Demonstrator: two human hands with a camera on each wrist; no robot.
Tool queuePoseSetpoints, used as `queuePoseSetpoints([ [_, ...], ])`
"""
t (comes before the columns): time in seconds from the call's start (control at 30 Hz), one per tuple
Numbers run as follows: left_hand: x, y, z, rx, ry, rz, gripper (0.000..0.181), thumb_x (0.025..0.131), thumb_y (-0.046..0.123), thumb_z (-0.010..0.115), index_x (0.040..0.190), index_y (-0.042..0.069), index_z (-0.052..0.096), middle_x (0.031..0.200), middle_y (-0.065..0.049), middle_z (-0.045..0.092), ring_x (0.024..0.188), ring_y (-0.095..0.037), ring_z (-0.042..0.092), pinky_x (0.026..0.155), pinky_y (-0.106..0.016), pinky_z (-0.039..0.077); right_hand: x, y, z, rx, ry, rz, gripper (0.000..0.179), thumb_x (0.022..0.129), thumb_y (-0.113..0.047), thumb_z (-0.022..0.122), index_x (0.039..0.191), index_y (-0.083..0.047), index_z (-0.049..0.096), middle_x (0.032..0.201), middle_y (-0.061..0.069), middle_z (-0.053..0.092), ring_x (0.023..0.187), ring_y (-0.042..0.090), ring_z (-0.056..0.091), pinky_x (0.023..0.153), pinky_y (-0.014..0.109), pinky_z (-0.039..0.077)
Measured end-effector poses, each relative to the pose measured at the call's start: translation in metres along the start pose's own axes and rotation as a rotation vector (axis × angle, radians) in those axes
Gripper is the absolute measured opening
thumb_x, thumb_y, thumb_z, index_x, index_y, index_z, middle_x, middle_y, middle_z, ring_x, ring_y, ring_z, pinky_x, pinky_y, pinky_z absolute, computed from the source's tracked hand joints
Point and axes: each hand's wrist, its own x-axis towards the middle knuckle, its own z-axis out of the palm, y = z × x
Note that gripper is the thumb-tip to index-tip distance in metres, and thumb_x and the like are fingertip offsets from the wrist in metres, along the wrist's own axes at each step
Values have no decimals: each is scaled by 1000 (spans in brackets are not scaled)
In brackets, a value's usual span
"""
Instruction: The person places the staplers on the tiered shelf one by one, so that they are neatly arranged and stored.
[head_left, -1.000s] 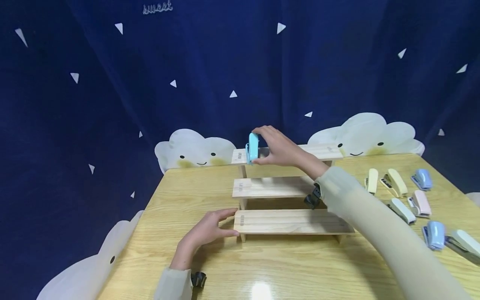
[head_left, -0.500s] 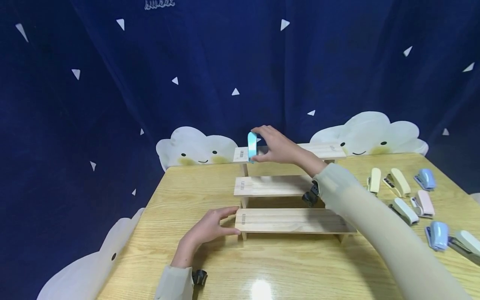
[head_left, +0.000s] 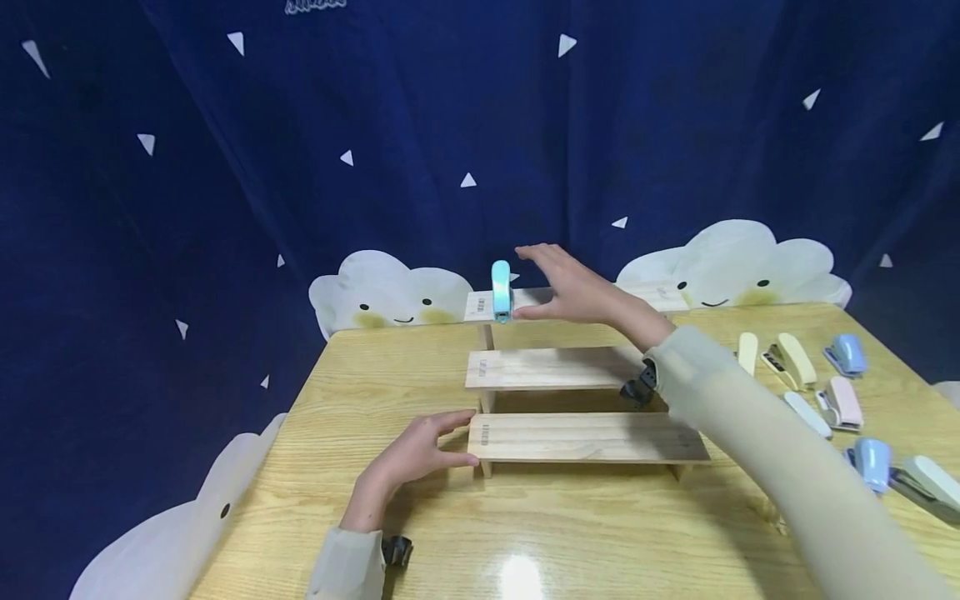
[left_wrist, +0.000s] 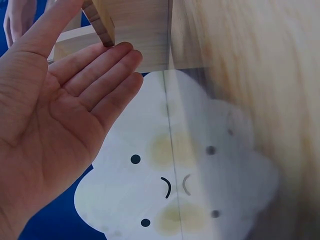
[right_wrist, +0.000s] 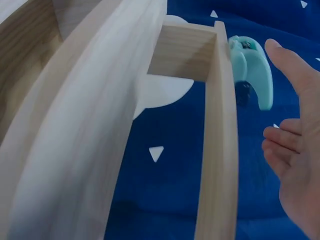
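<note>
A turquoise stapler (head_left: 501,291) stands near the left end of the top board of a three-tier wooden rack (head_left: 585,438). Just right of it is my right hand (head_left: 573,287), its thumb and fingers spread. In the right wrist view a gap shows between the stapler (right_wrist: 255,70) and my right hand (right_wrist: 295,125). At the left end of the lowest board, my left hand (head_left: 416,454) has its thumb near the front corner and its fingers near the back one. The left wrist view shows those fingers (left_wrist: 107,82) nearly straight, fingertips against the board's end.
On the right of the wooden table (head_left: 360,375) lie several more staplers: cream (head_left: 795,360), blue (head_left: 847,356), pink (head_left: 842,404) and white (head_left: 933,482) among them. My right sleeve partly covers some. A dark blue curtain (head_left: 420,100) with cloud shapes hangs behind.
My right hand has let go of the turquoise stapler and drawn back slightly to the right, fingers wider apart. The stapler stays on the top board. My left hand keeps its place.
</note>
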Motion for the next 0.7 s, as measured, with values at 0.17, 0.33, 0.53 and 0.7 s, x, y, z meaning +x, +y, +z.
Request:
queuePoseSetpoints([
  [0.17,0,-1,0,-7,3,4,76,82,37,78,145,8,47,148,-11,50,137,-34,48,115,-50,40,-22,9,-16,-5,25,12,94,79,-43,80,150,-4,33,153,16,39,141,32,35,117,53,32],
  [0.33,0,-1,-1,-16,7,1,77,82,37,78,145,7,47,148,-12,50,137,-34,48,115,-51,39,-48,19,-30,-16,53,18,90,80,-38,80,150,-3,34,152,18,39,141,35,35,116,57,32],
  [0.53,0,-1,1,-21,13,-2,76,81,38,79,144,9,48,148,-11,50,138,-34,47,115,-50,39,-81,30,-44,-39,74,61,90,80,-39,80,150,-5,34,153,17,38,143,37,32,115,61,30],
  [0.7,1,-1,2,-29,10,-5,77,80,38,79,145,10,48,149,-10,49,138,-34,47,115,-50,38,-111,36,-56,-65,116,56,91,76,-35,84,148,-4,36,149,19,42,139,37,37,112,60,33],
])
